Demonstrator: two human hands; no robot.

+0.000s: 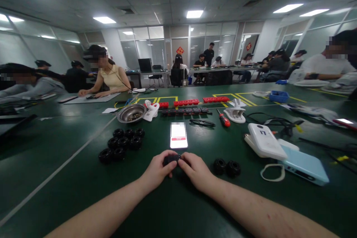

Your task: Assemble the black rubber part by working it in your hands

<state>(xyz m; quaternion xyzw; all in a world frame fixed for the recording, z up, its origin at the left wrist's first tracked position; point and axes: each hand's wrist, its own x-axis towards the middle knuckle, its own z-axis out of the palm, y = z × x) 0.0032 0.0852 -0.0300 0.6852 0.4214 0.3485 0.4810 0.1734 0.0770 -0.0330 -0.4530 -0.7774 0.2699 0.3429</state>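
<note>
In the middle of the head view, my left hand (159, 166) wraps its fingers around a small black toy wheel (170, 159), partly covered by fingers. My right hand (194, 168) pinches the same wheel from its right side, thumb and fingertips against it. Two black tyres (233, 169) stand to the right of my right hand. A cluster of several more black tyres (122, 142) sits on the left. Just beyond my hands lies a phone (179, 142) with its screen lit.
The green table (92, 189) carries a metal bowl (131, 113) of small parts, red strips (186, 102), a black strip (186, 112), glasses (202, 123) and a red screwdriver (224, 119). White device (266, 141), blue box (306, 165) and cables lie right. People sit around.
</note>
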